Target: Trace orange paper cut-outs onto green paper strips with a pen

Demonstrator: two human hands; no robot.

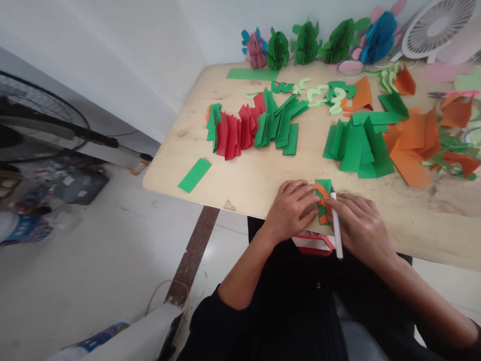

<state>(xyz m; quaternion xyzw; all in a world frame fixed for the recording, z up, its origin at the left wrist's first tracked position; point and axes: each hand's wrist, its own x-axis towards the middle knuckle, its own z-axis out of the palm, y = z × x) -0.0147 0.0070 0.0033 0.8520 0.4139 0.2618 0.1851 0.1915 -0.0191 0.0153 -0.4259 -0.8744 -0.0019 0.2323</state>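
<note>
Near the table's front edge lies a small green paper strip (325,186) with an orange paper cutout (322,190) on top of it. My left hand (295,208) rests flat on the left side of these papers, fingers stretched towards the cutout. In my right hand (361,223) is a slim white pen (337,230) with a dark tip, which points up beside the green strip's right edge. The right fingertips also reach the orange cutout, and both hands cover parts of the papers. A red-edged white object (313,244) shows below the table edge, partly hidden.
Folded red strips (227,135) and folded green strips (278,123) stand mid-table. A green heap (361,150) and orange folded sheets (413,140) lie to the right. Paper figures (306,42) and a white fan (438,27) line the back. One green strip (194,174) lies left.
</note>
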